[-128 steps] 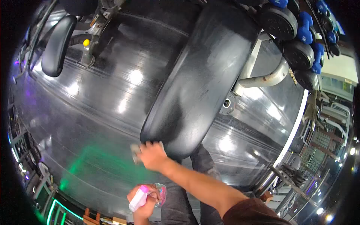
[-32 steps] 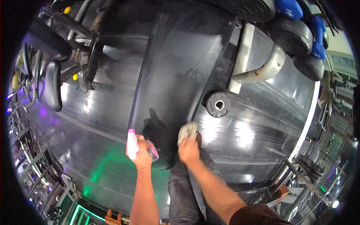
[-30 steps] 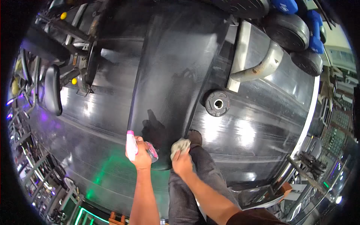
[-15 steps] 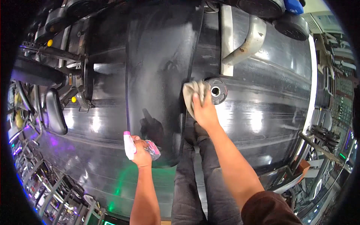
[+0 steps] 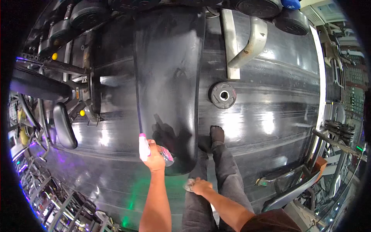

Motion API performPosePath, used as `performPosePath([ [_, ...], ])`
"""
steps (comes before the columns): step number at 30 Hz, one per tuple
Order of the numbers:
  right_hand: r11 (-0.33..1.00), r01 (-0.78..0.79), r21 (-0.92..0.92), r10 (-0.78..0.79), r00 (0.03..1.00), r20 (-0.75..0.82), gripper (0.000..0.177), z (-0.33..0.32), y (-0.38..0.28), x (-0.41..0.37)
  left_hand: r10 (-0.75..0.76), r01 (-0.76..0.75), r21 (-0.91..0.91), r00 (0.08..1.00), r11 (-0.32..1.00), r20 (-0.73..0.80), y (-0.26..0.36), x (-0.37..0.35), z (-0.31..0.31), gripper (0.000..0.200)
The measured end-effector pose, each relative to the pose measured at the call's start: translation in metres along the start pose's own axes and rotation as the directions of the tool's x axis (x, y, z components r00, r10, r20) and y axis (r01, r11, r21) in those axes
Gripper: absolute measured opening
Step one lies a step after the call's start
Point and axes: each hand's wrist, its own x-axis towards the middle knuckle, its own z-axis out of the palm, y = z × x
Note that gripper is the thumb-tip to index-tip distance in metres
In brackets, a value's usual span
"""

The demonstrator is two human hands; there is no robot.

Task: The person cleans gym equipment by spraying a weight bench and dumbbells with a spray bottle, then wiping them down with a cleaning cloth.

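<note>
Pulled back from beside the weight plate [image 5: 223, 94] on the floor [image 5: 270, 120], the right hand [image 5: 201, 186] now sits low over the person's dark trouser leg, its fingers closed on a crumpled grey cloth [image 5: 189, 185]. The left hand [image 5: 155, 159] has its fingers wrapped round a pink-topped spray bottle [image 5: 143, 142], held against the near end of the black bench pad [image 5: 170, 77].

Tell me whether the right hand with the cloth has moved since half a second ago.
Yes. The right hand, gripping the cloth, has pulled back from the weight plate to just past the bench pad's near end.
</note>
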Motion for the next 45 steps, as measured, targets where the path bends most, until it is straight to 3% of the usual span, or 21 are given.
performPosePath([
  [3,0.943,-0.101,0.316,0.128,0.99,-0.065,0.062,-0.061,0.005,-0.021,0.003,-0.003,-0.044,1.0,0.999,0.005,0.013,-0.005,0.002,0.009],
  [4,0.898,0.085,0.431,0.055,0.952,-0.301,0.058,-0.085,0.011,-0.025,-0.015,0.014,-0.069,1.0,0.998,-0.01,0.011,-0.005,0.002,0.009],
  [5,0.849,0.284,0.446,0.012,0.833,-0.554,0.058,-0.118,0.007,-0.033,-0.01,0.008,-0.067,1.0,0.998,-0.018,0.008,-0.006,0.001,0.009],
  [6,0.805,0.468,0.364,-0.031,0.646,-0.763,0.061,-0.152,0.002,-0.041,-0.002,0.001,-0.065,1.0,0.998,-0.023,0.004,-0.005,0.0,0.009],
  [7,0.808,0.533,0.25,-0.055,0.492,-0.869,0.062,-0.183,-0.001,-0.036,0.007,-0.009,-0.064,1.0,0.998,-0.028,0.003,-0.004,0.0,0.009],
  [9,0.754,0.614,0.232,-0.033,0.388,-0.921,0.061,-0.242,-0.021,-0.025,0.015,-0.015,-0.025,1.0,1.0,-0.014,0.008,-0.003,0.001,0.009],
  [11,0.798,0.593,0.102,-0.1,0.298,-0.949,0.056,-0.267,-0.051,-0.019,0.017,-0.017,0.014,1.0,1.0,-0.008,0.008,-0.003,-0.001,0.009],
  [13,0.893,0.433,0.124,-0.088,0.439,-0.894,0.064,-0.228,-0.083,-0.012,0.021,-0.021,0.045,1.0,0.999,-0.003,0.004,-0.001,-0.003,0.009],
  [14,0.889,0.455,0.058,-0.106,0.326,-0.939,0.069,-0.194,-0.091,-0.001,0.018,-0.018,0.033,1.0,0.999,-0.003,0.001,-0.001,-0.003,0.008],
  [16,0.921,0.384,-0.064,-0.251,0.46,-0.852,0.053,-0.129,-0.087,0.0,0.016,-0.016,0.015,1.0,1.0,-0.002,-0.003,-0.001,-0.002,0.007],
  [18,0.902,0.384,-0.196,-0.392,0.541,-0.744,0.032,-0.068,-0.08,-0.006,0.028,-0.029,0.058,0.999,0.998,0.021,0.005,0.001,-0.001,0.006],
  [19,0.874,0.43,-0.228,-0.449,0.532,-0.718,0.026,-0.05,-0.072,-0.012,0.025,-0.027,0.082,0.999,0.996,0.03,0.008,-0.001,-0.002,0.006],
  [24,0.801,0.469,-0.371,-0.583,0.753,-0.307,0.035,-0.081,-0.061,-0.038,-0.009,0.007,0.056,1.0,0.998,0.024,0.004,0.002,-0.002,0.006],
  [27,0.646,0.537,-0.542,-0.717,0.67,-0.191,0.039,-0.095,-0.056,-0.043,-0.006,0.004,0.06,0.999,0.998,0.035,0.006,0.002,-0.001,0.007],
  [31,0.346,0.655,-0.672,-0.916,0.392,-0.089,0.03,-0.077,-0.088,-0.037,-0.01,0.007,0.113,1.0,0.994,0.028,-0.001,0.002,-0.002,0.009],
  [34,0.468,0.723,-0.508,-0.882,0.411,-0.228,0.026,0.007,-0.125,0.053,-0.021,0.017,0.112,0.999,0.994,0.033,-0.002,0.003,-0.001,0.009],
  [36,0.465,0.724,-0.509,-0.866,0.252,-0.433,0.025,0.004,-0.126,0.053,0.007,-0.011,0.132,0.999,0.991,0.031,-0.006,0.003,-0.002,0.009],
  [38,0.435,0.649,-0.624,-0.888,0.197,-0.415,0.024,-0.011,-0.122,0.039,-0.022,0.021,0.121,1.0,0.992,0.009,0.009,0.001,0.003,0.009],
  [40,0.314,0.473,-0.823,-0.937,0.293,-0.189,0.023,-0.05,-0.092,0.005,-0.024,0.024,0.104,1.0,0.994,-0.002,0.011,-0.005,0.007,0.01],
  [43,0.268,0.529,-0.805,-0.956,0.252,-0.153,0.021,-0.076,-0.045,-0.011,0.032,-0.031,0.102,0.999,0.994,-0.014,0.001,-0.003,0.001,0.01],
  [45,0.303,0.553,-0.776,-0.934,0.333,-0.127,0.02,-0.092,-0.013,-0.017,0.055,-0.051,0.123,0.998,0.991,-0.027,0.0,-0.006,0.003,0.01],
])
